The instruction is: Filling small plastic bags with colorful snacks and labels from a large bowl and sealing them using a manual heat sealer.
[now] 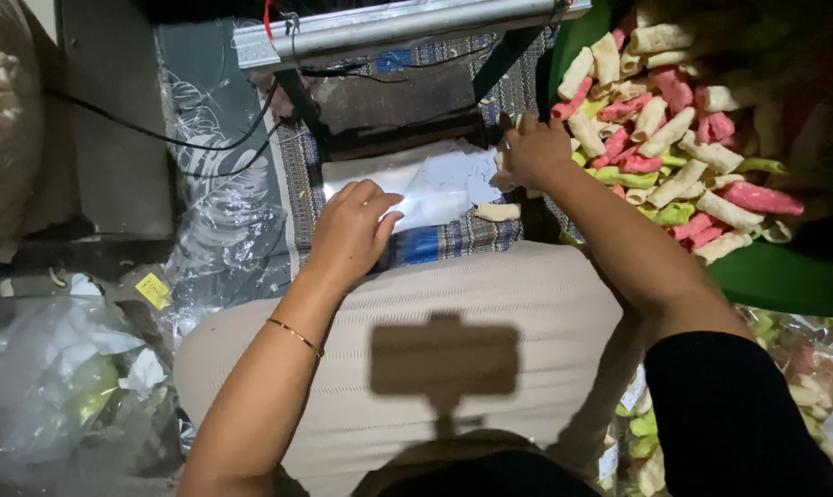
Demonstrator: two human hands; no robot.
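My left hand [350, 228] rests on a clear plastic bag [435, 189] that lies flat on a striped woven mat [453, 237], fingers curled on the bag's left end. My right hand [533, 150] is at the edge of a green basin [775, 276], fingers closed around some of the tube-shaped snacks [674, 138] in cream, pink and green. One cream snack piece [497, 212] lies loose on the mat just right of the bag. A gold bangle circles my left wrist.
A metal bar of a heat sealer [389, 32] stands beyond the bag, with black cables [159, 133] to its left. Crumpled clear plastic [223, 230] lies at left. Filled snack bags [803, 387] are at lower right. My lap in beige cloth [453, 304] fills the foreground.
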